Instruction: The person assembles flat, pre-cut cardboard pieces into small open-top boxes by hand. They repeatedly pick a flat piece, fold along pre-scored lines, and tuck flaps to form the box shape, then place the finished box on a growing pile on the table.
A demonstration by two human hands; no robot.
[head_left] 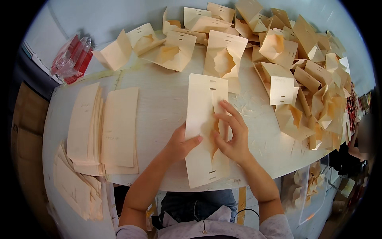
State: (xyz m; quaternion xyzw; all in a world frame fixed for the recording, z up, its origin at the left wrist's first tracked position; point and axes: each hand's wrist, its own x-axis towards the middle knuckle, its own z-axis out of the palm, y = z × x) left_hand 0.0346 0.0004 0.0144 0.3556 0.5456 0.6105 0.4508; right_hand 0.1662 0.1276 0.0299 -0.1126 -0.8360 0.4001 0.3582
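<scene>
Taking the card as the hub of the clock, it stands long side up and down over the near part of the white table, with two dark slots by its 12 o'clock end, two more by its 6 o'clock end and a wavy cut running between them. The left hand grips the card's edge at about 8 o'clock, its thumb flat on the front face and its other fingers behind (hidden, so I cannot tell how they lie). The right hand is at 3 o'clock, thumb and fingers apart, the tips touching the card around the cut, which gapes a little there. At 9 o'clock two stacks of flat cards lie side by side, the inner stack and the taller outer stack; a fanned batch slants at 8 o'clock. A red packet in clear film sits at 10 o'clock, and a brown box stands beyond the table at 9. Folded cards stand and lean from 11 o'clock round to 3, thickest in the pile at 2; one folded card with a ragged opening is just past 12. Another person shows, partly blurred, at the far 3 o'clock rim.
</scene>
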